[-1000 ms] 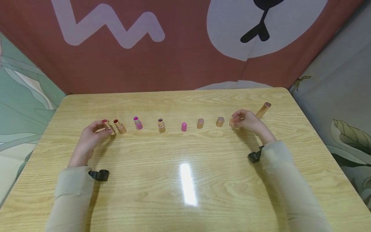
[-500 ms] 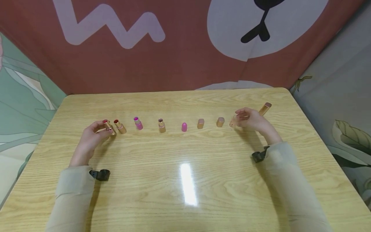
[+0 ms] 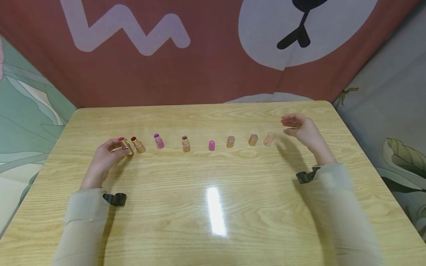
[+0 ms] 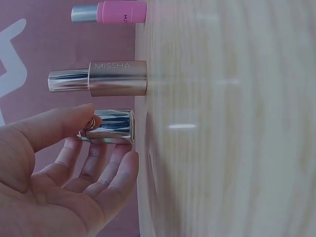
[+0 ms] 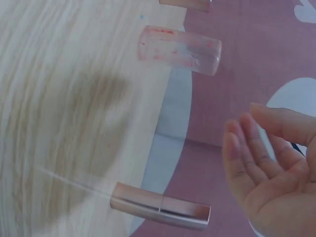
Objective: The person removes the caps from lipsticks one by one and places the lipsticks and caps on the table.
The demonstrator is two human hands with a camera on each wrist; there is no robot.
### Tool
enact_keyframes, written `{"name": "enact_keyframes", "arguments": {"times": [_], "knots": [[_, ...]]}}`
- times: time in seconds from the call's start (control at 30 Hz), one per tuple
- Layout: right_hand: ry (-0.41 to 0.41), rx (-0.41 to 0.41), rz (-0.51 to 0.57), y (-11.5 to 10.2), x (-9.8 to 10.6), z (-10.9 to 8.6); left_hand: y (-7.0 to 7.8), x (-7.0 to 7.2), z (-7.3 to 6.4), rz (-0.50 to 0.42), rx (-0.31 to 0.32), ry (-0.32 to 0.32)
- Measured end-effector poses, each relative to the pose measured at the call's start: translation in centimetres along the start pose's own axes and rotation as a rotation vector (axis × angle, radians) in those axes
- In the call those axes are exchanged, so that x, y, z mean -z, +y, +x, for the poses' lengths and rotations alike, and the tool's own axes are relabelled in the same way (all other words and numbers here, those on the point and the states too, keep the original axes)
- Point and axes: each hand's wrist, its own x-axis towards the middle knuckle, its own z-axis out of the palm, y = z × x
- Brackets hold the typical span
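At the left end of a row, my left hand [image 3: 104, 159] pinches an uncapped gold lipstick [image 3: 126, 146] between thumb and fingers. It stands upright, its shiny metal side [image 4: 118, 123] showing in the left wrist view. Close beside it is a second gold lipstick [image 4: 118, 79] marked MISSHA, then a pink lipstick [image 4: 123, 12]. My right hand [image 3: 306, 133] hovers over the table's right side, fingers spread and holding nothing. Left of it stands a clear cap [image 3: 269, 139] with reddish smears inside. A gold lipstick tube [image 5: 160, 207] shows in the right wrist view; the right hand hides it from the head camera.
Along the row's middle stand another uncapped gold lipstick [image 3: 185, 144], a small pink cap [image 3: 211, 145] and two gold caps, one on the left [image 3: 230, 142] and one on the right [image 3: 253, 140]. A red patterned cloth [image 3: 206, 74] hangs behind the wooden table [image 3: 159, 221].
My right hand has let go of the clear cap, lifted and moved right and back, now covering the gold tube at the far right. My left hand stays on its lipstick.
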Motion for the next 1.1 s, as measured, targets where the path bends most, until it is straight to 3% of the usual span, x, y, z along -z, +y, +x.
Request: {"name": "enact_keyframes", "arguments": {"times": [0.1,0.5,0.73,0.97,1.1], "knots": [[0.077,0.011,0.011,-0.1,0.5,-0.2,0.0,0.1,0.0,-0.008,0.005,-0.013],[0.322,0.059,0.240,0.2,2.1,-0.7,0.3,-0.1,0.2,0.007,0.006,-0.028],[0.388,0.031,0.322,0.8,3.1,-1.1,0.0,-0.1,0.2,0.019,-0.001,-0.032],[0.423,-0.036,0.249,1.6,3.3,-1.2,-0.1,0.0,0.1,0.007,-0.010,-0.035],[0.407,-0.079,0.274,2.2,3.5,-1.1,-0.1,0.0,0.1,0.000,-0.016,-0.043]]}}
